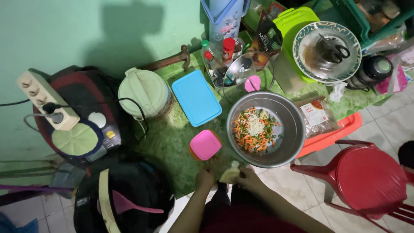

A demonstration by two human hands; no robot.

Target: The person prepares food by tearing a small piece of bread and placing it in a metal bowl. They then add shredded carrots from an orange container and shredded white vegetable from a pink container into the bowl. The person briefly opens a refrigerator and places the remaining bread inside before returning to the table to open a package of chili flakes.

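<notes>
While both hands pinch a pale packet [230, 174] at the near table [172, 142] edge, left hand [205, 177] and right hand [248, 174] sit just near of the steel bowl [293, 129].

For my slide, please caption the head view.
Both hands hold a pale packet beside a metal bowl of chopped vegetables.

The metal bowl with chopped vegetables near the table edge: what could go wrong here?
1. The metal bowl sits close to the table edge, beside both hands; a nudge from the right hand might tip it.
2. The left hand works near the pink box, which could be pushed off.
</notes>
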